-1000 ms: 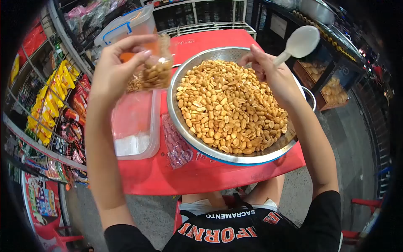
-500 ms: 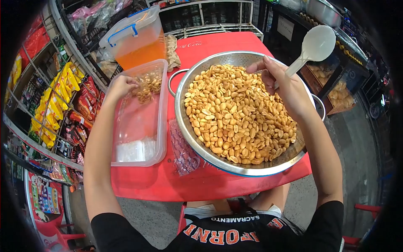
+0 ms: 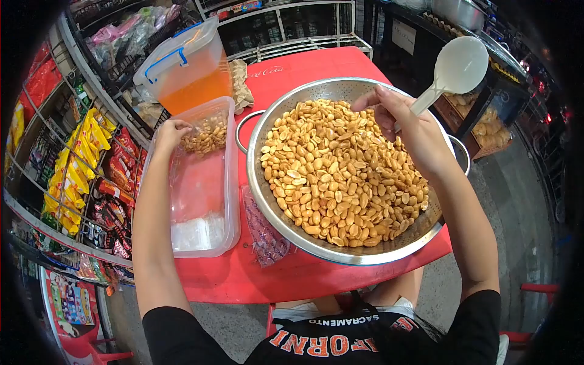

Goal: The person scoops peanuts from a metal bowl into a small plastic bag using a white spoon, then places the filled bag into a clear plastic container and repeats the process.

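Note:
Peanuts (image 3: 340,176) fill a large metal colander (image 3: 283,226) on the red table (image 3: 292,64). Over its upper right part, my right hand (image 3: 404,118) is closed around the handle of a white plastic spoon (image 3: 460,66), whose bowl points up and right. My left hand (image 3: 172,135) is at the upper left of a clear plastic bin (image 3: 230,176), its fingers pinched at the edge of bagged peanuts (image 3: 207,135); what exactly they grip is too small to tell. Empty clear bags (image 3: 198,233) lie at the bin's near end.
A lidded container of orange liquid (image 3: 193,79) and crumpled brown paper (image 3: 241,87) stand behind the bin. A patterned purple bag (image 3: 263,231) lies between bin and colander. Snack racks (image 3: 76,164) line the left side. Bagged bread (image 3: 491,131) is at the right.
My left hand has shifted slightly left and down, and the bagged peanuts beside it lie differently. My right hand still holds the spoon. The whole view has shifted a little.

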`<state>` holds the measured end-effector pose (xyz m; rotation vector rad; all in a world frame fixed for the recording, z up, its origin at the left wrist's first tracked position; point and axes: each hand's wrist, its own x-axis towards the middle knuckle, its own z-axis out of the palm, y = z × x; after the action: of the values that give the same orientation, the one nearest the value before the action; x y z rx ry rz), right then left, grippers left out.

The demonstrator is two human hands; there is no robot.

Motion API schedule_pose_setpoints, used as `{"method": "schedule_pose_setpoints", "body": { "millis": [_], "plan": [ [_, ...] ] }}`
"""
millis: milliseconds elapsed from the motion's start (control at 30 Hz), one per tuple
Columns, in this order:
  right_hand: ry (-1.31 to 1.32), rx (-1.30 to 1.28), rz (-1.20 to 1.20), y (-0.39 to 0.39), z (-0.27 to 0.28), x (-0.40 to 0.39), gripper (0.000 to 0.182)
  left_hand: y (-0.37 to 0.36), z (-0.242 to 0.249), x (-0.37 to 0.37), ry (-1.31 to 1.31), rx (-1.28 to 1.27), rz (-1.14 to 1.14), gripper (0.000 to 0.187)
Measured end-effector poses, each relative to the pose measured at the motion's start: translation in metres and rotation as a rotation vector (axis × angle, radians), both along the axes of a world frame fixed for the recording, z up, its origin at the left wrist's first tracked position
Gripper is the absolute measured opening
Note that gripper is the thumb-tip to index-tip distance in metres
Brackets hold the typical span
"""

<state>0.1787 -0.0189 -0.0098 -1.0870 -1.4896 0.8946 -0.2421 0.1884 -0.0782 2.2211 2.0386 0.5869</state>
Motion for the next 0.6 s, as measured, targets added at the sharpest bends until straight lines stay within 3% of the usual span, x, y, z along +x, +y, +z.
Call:
{"method": "schedule_pose_setpoints", "body": {
  "millis": [133,600],
  "plan": [
    [-0.008,-0.003,0.011,0.0,0.0,0.001,0.041,0.004,-0.003,-0.001,0.044,0.022,0.104,0.018],
    [-0.018,0.017,0.007,0.001,0.0,0.002,0.042,0.01,-0.014,0.003,-0.041,0.01,0.068,0.017]
  ]
}}
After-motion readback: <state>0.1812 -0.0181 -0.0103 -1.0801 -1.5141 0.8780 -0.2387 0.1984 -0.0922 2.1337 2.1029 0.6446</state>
